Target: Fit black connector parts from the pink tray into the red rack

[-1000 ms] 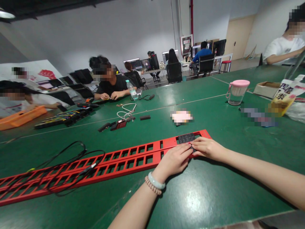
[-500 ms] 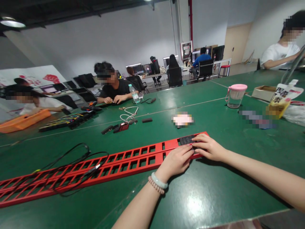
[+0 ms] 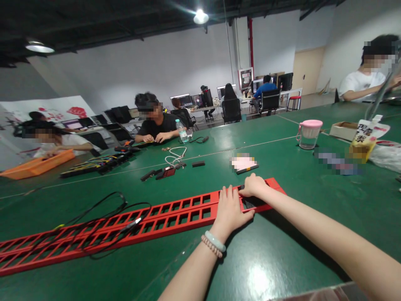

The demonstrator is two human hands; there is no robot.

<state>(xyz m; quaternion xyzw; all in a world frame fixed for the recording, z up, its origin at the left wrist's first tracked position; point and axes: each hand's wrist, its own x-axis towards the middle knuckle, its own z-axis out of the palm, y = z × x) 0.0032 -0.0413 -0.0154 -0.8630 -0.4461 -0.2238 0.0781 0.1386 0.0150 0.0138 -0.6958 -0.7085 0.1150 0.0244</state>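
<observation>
A long red slotted frame (image 3: 175,223) lies across the table, its right end under both hands. My left hand (image 3: 230,209) rests flat on that end, fingers stretched out and thumb apart. My right hand (image 3: 254,184) is curled over the far side of the end opening, fingers bent down and mostly hidden. A dark bit shows beside its thumb; what the fingers grip cannot be made out. Part of a black insert (image 3: 249,203) shows in the opening between my hands. A black cable (image 3: 120,228) lies over the frame's left part.
Beyond the frame lie a blurred pink packet (image 3: 243,162), a white cable (image 3: 175,156) and small black pieces (image 3: 198,164). A pink-lidded cup (image 3: 309,136) and a drink pouch (image 3: 365,140) stand at right. Across the green table (image 3: 194,271), people sit near an orange tray (image 3: 37,163).
My right hand has shifted left and curled over the frame's far edge. My left hand has spread flat across the frame. The view has tilted upward.
</observation>
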